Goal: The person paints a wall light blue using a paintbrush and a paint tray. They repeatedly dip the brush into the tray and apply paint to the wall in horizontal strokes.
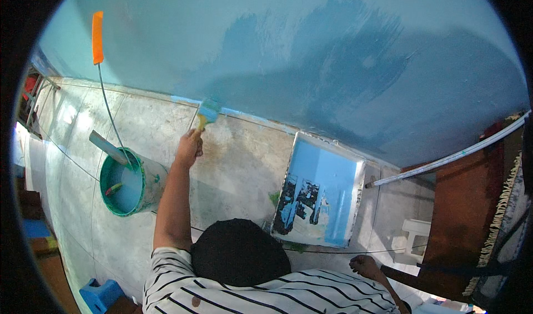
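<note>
My left hand [190,148] grips the yellow handle of a paintbrush [209,111]. Its bristles, wet with blue paint, touch the foot of the blue wall [266,52] where it meets the floor. Darker blue patches with streaked edges show on the wall. Low at the right is my right hand [363,265], dark and with bent fingers; whether it holds anything small cannot be told. Between the hand and the wall lies a white paint tray [361,189] with light blue paint and dark patches. A green-rimmed bucket [143,185] of blue paint stands left of my left forearm.
In the bucket are a flat stick [107,146] and a wire rod with an orange handle [97,37]. A pale pole [454,158] slants at the right, by a white plastic stool [414,235] and a brown panel [462,206]. A blue plastic stool [101,295] stands lower left.
</note>
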The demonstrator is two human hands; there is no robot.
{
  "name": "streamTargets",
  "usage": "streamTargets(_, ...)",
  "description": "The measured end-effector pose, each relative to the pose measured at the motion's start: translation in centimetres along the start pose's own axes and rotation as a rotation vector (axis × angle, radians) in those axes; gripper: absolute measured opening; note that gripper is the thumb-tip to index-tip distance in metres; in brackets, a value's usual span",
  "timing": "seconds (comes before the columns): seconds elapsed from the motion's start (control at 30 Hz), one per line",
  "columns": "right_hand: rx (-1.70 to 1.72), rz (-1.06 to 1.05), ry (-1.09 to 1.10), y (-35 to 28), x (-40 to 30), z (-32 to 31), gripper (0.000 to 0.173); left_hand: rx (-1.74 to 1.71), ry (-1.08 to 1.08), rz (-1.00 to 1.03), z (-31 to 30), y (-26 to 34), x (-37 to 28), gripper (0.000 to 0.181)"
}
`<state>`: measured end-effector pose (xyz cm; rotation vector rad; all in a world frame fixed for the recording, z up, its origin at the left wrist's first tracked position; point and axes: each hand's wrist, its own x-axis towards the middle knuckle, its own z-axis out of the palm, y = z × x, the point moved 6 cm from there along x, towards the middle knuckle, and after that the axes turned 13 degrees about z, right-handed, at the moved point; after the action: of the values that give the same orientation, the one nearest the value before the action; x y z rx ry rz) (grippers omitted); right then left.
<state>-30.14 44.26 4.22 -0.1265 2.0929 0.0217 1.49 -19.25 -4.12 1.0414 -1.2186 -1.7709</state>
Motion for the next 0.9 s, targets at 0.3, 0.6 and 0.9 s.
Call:
streamTargets(0.3, -0.059, -0.061, -0.004, -0.5, 1.6, 0.0, 0.037, -0.298, 0.419, 0.118, -8.6, 3.1, 2.5, 0.016)
streamTargets(0.6, -0.058, -0.021, -0.010, -1.3, -0.3, 0.0, 0.037, 0.195, 0.356, 0.105, -1.4, 0.6, 4.6, 0.021)
streamTargets(0.9, 0.006, -0.056, 0.022, -0.7, -0.2, -0.3, 0.036, 0.063, 0.376, 0.106, 3.3, 3.2, -2.2, 0.023)
